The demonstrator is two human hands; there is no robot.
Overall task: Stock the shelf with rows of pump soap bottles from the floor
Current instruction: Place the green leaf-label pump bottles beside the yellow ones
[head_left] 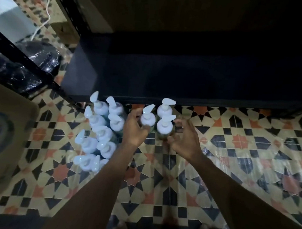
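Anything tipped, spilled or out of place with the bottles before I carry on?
Nothing stands out. The soap bottles on the floor all stand upright, with no spill visible; only their pump spouts point different ways.

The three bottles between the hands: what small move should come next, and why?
Probably close both hands on them: the left hand and right hand flank the three bottles on the floor, the grip looks unfinished, and the shelf lies just beyond.
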